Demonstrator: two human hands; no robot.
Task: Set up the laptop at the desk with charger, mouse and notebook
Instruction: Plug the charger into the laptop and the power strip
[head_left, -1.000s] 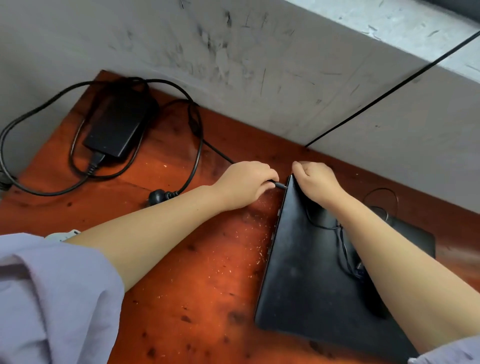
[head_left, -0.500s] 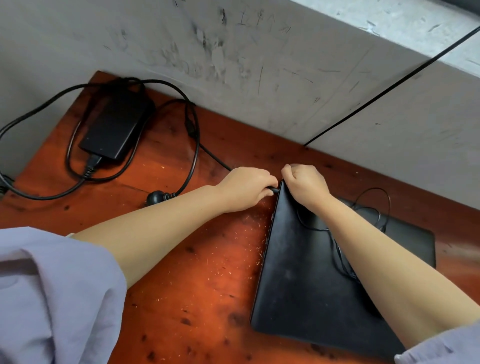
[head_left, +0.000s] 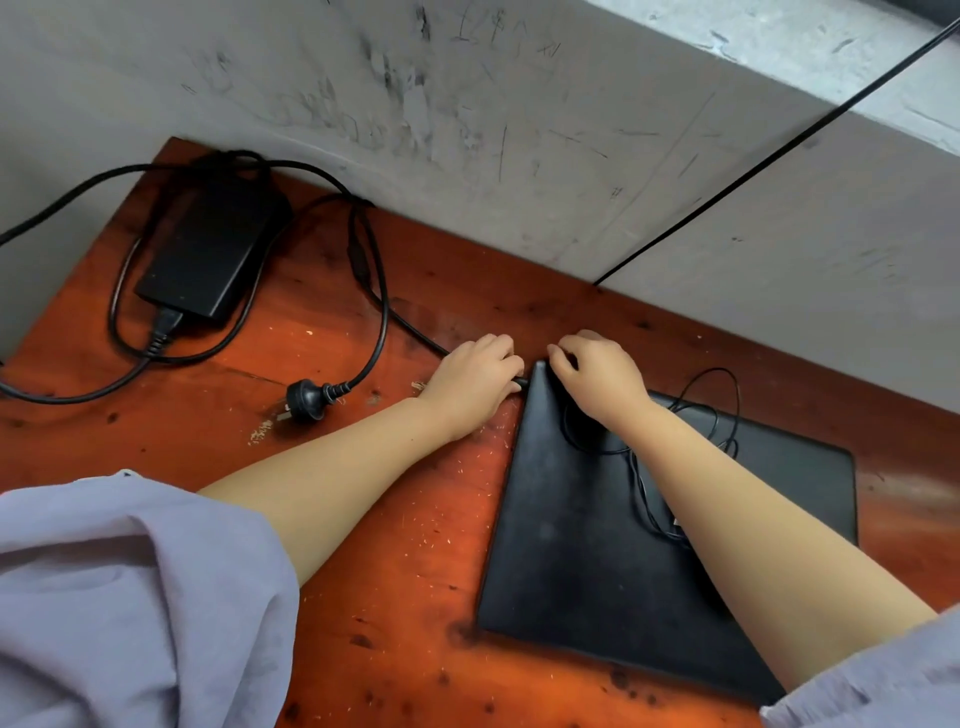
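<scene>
Head view, two hands: left (head_left: 475, 382) gripping one charger plug (head_left: 521, 383), right (head_left: 597, 379) clamping one laptop (head_left: 582, 545)

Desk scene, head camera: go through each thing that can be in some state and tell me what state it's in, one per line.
laptop: lid closed, flat on the desk.
charger brick: lying flat by the wall, cables attached.
wall plug: unplugged, loose on the desk.
charger connector: at the laptop's far corner; whether it is seated, cannot tell.
left hand: grip closed on the charger connector.
right hand: steadying the laptop's far corner.
thin cable: loose on the lid.
</scene>
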